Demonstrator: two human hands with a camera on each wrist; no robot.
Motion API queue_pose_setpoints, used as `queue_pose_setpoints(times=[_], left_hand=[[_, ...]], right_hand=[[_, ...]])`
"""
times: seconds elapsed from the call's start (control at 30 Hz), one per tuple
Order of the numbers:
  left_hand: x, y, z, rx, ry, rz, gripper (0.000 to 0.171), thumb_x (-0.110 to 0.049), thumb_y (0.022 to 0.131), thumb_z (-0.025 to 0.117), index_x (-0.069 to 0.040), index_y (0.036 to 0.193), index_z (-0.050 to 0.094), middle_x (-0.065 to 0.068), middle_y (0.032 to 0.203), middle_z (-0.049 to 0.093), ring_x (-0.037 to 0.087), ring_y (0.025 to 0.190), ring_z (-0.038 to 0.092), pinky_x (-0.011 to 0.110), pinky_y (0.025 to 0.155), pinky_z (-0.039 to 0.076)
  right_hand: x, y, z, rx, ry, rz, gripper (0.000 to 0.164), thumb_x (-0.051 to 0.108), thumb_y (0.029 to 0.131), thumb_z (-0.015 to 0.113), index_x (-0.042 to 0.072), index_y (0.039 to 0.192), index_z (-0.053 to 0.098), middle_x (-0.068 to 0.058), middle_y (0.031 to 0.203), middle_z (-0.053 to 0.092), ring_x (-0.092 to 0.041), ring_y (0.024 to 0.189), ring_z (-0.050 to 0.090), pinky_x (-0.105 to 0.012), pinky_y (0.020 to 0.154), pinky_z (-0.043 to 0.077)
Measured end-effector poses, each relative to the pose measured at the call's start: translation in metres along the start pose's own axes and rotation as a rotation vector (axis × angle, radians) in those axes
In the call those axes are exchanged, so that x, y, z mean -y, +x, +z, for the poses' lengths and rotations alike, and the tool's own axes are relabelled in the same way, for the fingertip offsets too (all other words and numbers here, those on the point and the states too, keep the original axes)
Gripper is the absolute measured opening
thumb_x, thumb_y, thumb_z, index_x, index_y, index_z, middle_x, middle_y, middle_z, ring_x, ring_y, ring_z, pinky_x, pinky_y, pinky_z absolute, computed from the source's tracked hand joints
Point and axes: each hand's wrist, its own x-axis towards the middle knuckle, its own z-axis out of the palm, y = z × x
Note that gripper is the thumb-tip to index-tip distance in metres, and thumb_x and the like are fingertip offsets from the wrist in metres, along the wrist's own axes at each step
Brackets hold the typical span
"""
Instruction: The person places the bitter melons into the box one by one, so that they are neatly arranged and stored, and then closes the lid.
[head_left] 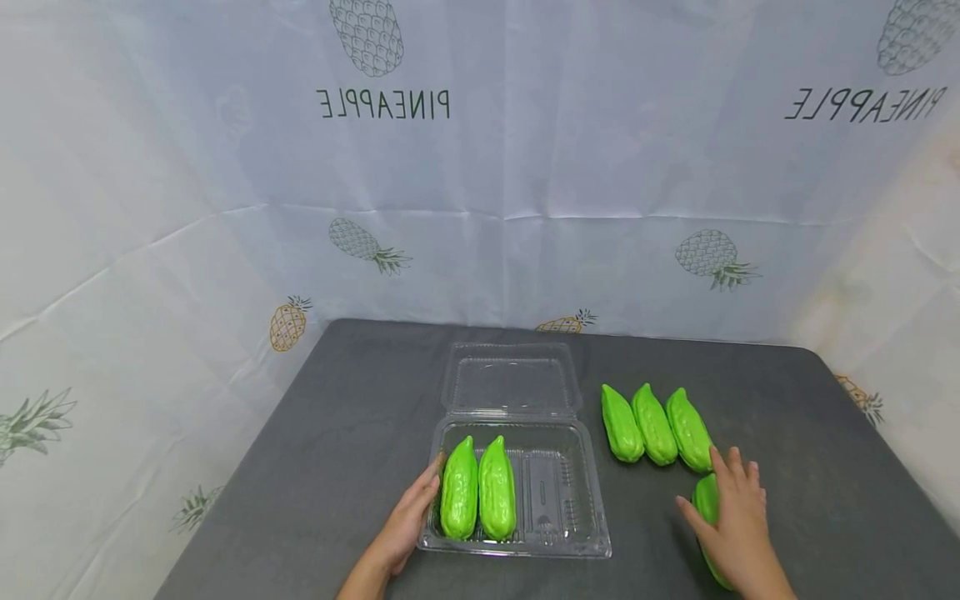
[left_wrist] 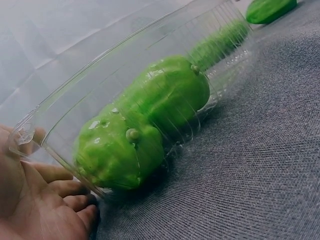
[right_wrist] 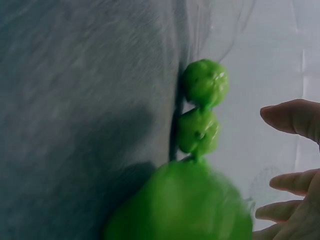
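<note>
My left hand [head_left: 408, 517] rests along the left side of a clear plastic clamshell box [head_left: 592, 533]. In the left wrist view, that hand's fingers [left_wrist: 70, 187] lie against the box's outer wall, relaxed. Two glossy green gourds, bumpy and pointed at one end, lie side by side in the left half of the box: a left gourd [head_left: 459, 492] and a right gourd [head_left: 497, 492]. My right hand [head_left: 738, 521] hovers with spread fingers over another green gourd [head_left: 705, 500], partly covering it. In the right wrist view, thumb and fingers stand apart beside the nearest gourd [right_wrist: 185, 205].
The box's hinged lid [head_left: 513, 379] lies folded back behind it. Right of the box, three more gourds [head_left: 654, 425] lie in a row, tips toward the back. All sit on a dark grey tabletop [head_left: 337, 417]. A pale pineapple-print curtain [head_left: 480, 167] hangs behind and at the sides.
</note>
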Motion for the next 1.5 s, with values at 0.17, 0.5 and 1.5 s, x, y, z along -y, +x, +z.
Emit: queue_pose_setpoints(times=[0.17,0.5,1.5], left_hand=[[0.0,0.0,-0.001,0.006,0.0,0.001,0.065,-0.037,0.103,0.025,0.005,0.147,0.002,0.022,0.155,0.0,0.036,0.143,-0.007,0.049,0.112,-0.002],[0.0,-0.001,0.0,0.008,-0.011,-0.011,0.066,-0.037,0.103,0.025,0.006,0.147,0.001,0.023,0.155,-0.002,0.038,0.142,-0.008,0.053,0.114,-0.001],[-0.001,0.0,-0.001,0.014,-0.002,-0.007,0.066,-0.037,0.103,0.026,0.006,0.147,0.001,0.023,0.155,-0.001,0.037,0.142,-0.007,0.048,0.113,0.0]], right_hand=[[-0.01,-0.001,0.0,-0.007,-0.015,0.001,0.087,0.026,0.087,0.064,-0.013,0.144,0.011,-0.046,0.141,-0.001,-0.066,0.127,-0.009,-0.079,0.095,0.002],[-0.023,0.004,-0.004,0.198,-0.028,0.148,0.083,0.036,0.09,0.059,-0.015,0.141,0.018,-0.047,0.14,-0.003,-0.066,0.126,-0.008,-0.079,0.095,0.006],[-0.044,0.006,0.014,0.313,-0.098,0.069,0.092,0.022,0.079,0.072,-0.009,0.145,0.016,-0.038,0.145,0.016,-0.057,0.127,0.024,-0.065,0.089,0.038]])
